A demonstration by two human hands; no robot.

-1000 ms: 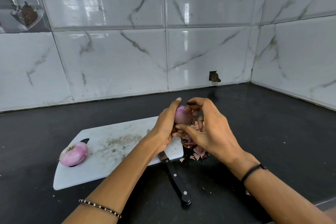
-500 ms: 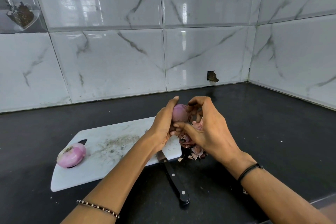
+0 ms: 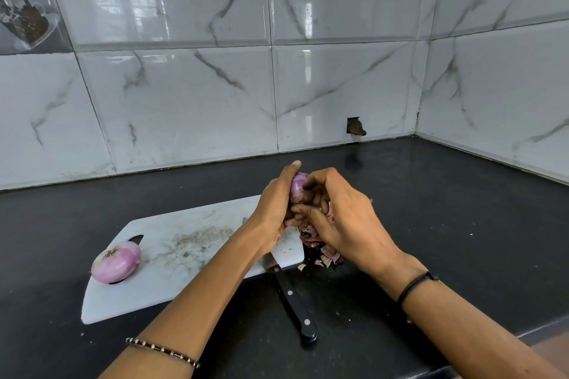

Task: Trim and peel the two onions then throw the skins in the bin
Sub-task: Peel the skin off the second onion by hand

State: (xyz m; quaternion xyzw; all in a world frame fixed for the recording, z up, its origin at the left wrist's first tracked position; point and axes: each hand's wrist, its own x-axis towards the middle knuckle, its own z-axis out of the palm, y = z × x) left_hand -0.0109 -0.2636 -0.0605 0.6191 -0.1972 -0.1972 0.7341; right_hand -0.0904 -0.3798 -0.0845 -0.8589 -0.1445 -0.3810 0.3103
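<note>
The person holds a small red onion (image 3: 297,188) above the black countertop (image 3: 446,224), over the right end of the white cutting board (image 3: 191,280). The left hand (image 3: 272,209) cups it from 9 o'clock, its fingers wrapped behind and under the bulb. The right hand (image 3: 348,224) comes in from 3 o'clock, its curled fingertips (image 3: 312,191) bearing on the exposed purple face. Whether they pinch a strip of skin cannot be told. The bulb's long axis looks roughly upright, toward 12 o'clock, so a peel would likely run down toward 6 o'clock, where a pile of loose skins (image 3: 324,252) lies just beside the board. The second onion (image 3: 116,261) rests on the board at 9 o'clock, and the knife (image 3: 292,298) lies at 6 o'clock. Compared with half a second ago, the right fingers have closed further over the bulb, hiding more of it. No bin is in view.
</note>
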